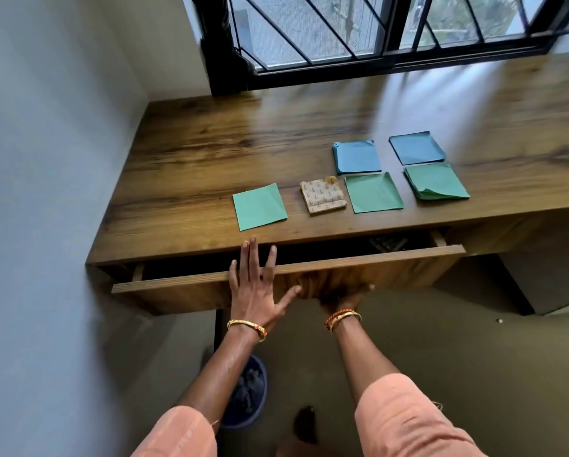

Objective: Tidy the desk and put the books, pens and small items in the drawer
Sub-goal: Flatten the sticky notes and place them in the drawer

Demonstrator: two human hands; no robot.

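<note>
Wooden drawer (342, 266) ajar, right hand (339, 296) perhaps underneath

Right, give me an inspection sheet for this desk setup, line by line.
Surface: wooden desk, glossy.
Job's things: drawer partly open; three green paper stacks, two blue stacks, patterned pouch, all on the desk.
Clutter: dim item inside the drawer, unclear.
Hands: left hand flat on the drawer front; right hand under the front, blurred.
Cables: nothing seen.
Surroundings: barred window, wall on the left, blue basin on the floor.
</note>
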